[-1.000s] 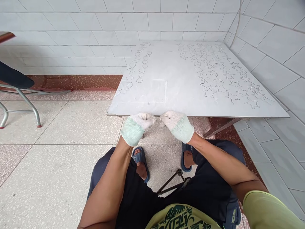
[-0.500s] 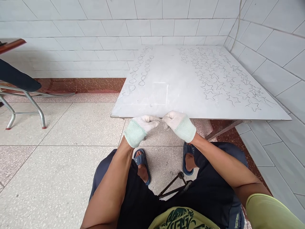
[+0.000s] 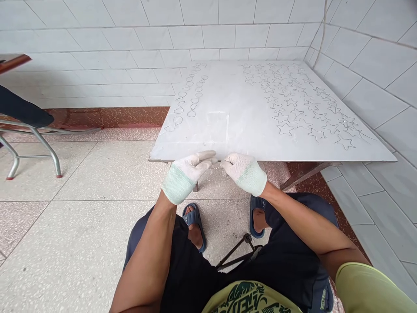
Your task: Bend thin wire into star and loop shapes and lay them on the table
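Observation:
A thin bent wire piece [image 3: 217, 181], with points that look like part of a star, hangs just below the table's near edge between my hands. My right hand [image 3: 243, 171], in a white knitted glove with a pale green cuff, pinches one side of it. My left hand [image 3: 190, 173], gloved the same way, is beside the wire with fingers stretched out and the thumb apart from them. Whether its thumb touches the wire is too fine to tell.
On the white tabletop [image 3: 239, 145] lie many wire stars [image 3: 291, 103] to the right and looped wire pieces [image 3: 191, 109] in rows to the left. Tiled walls stand behind and to the right. A metal-legged stool [image 3: 35, 141] with someone's leg is far left.
My left hand has loosened its pinch, its fingers spreading and shifting slightly left. My right hand stays nearly in place, and more of the wire shows between the hands.

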Demonstrator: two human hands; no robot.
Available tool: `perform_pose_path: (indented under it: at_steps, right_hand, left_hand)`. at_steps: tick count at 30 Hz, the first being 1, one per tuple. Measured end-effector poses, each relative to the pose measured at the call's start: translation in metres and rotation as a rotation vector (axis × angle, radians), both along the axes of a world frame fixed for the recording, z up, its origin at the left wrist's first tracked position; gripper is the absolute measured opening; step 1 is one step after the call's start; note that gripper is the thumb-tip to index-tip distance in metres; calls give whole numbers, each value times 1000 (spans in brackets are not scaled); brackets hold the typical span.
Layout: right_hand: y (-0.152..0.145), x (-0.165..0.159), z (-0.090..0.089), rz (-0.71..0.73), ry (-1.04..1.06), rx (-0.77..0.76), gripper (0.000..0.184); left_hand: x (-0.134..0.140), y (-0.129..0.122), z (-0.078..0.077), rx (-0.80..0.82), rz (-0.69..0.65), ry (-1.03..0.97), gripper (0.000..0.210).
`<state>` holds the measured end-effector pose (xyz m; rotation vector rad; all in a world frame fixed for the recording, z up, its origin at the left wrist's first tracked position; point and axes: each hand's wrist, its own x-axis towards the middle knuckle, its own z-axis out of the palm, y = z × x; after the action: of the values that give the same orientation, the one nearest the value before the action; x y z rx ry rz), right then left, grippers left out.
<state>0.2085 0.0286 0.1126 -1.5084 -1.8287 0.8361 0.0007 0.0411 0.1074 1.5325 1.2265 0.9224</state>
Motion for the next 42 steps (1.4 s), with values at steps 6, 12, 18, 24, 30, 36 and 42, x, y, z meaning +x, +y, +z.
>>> perform_pose_path:
  at_steps: [6, 12, 18, 24, 30, 36, 42]
  right_hand:
    - [-1, 3, 2, 45, 51, -17, 30]
    - [1, 5, -1, 122, 236, -154, 28]
    - [2, 9, -12, 286, 470, -193, 25]
    - [7, 5, -18, 356, 565, -254, 31]
    - [7, 1, -20, 280, 775, -295, 30]
    - [11, 10, -7, 247, 790, -255, 29]
    - [9, 21, 7, 97, 338, -98, 26]
  left_hand:
    - [-11, 14, -20, -128, -24, -250, 40]
    - [-6, 17, -13, -207, -239, -460, 44]
    - [0, 9, -2, -247, -287, -408, 43]
    - [-2, 14, -10, -192, -260, -359, 44]
    - [-5, 12, -21, -8, 30, -221, 35]
    - [-6, 1, -21, 108, 93, -154, 29]
    - [-1, 6, -15, 76, 35, -322, 52]
